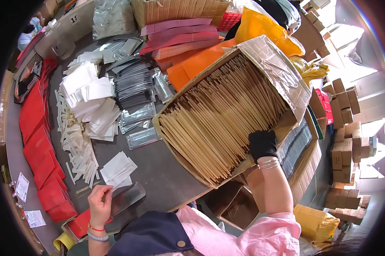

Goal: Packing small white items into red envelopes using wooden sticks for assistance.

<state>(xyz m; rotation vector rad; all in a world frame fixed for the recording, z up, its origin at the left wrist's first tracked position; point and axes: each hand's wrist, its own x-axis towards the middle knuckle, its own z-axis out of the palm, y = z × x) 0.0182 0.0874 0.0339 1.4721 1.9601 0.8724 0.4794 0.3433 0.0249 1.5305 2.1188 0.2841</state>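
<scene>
My bare left hand (99, 205), with a red string and a pale bangle at the wrist, has its fingers curled and thumb drawn in. It is beside a smoky clear plastic sleeve (129, 197) and above a red packet (79, 223) at the near table edge. Whether anything thin is pinched in the fingertips does not show. My right hand (263, 145), in a black glove, reaches to the right edge of a large open cardboard box (278, 70). It touches the end of tightly packed, thin tan wooden-looking slats (213, 121); its fingertips are hidden.
Red envelopes (40, 149) line the left side. White paper slips (87, 85), pale strips (79, 149) and silvery plastic packets (134, 85) lie mid-table. Behind are pink and red sheets (184, 36) and an orange sheet (196, 64). A second box (305, 164) stands right.
</scene>
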